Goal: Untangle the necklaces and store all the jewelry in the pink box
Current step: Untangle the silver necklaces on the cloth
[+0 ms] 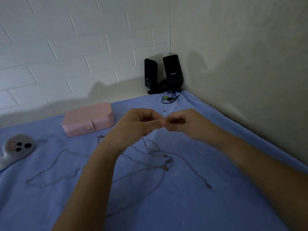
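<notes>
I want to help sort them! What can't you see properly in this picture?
All head view:
- Spot on the chain pinched by left hand and right hand: fingers cover it.
- Number of necklaces in the tangle: thin, dim, partly behind the left forearm.
- Inside the pink box: lid shut.
- Grey toy: cut by left edge.

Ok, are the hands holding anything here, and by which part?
The left hand and right hand both pinch a thin metal necklace chain with their fingers, at its raised upper stretch; the rest hangs to the blue blanket.
</notes>
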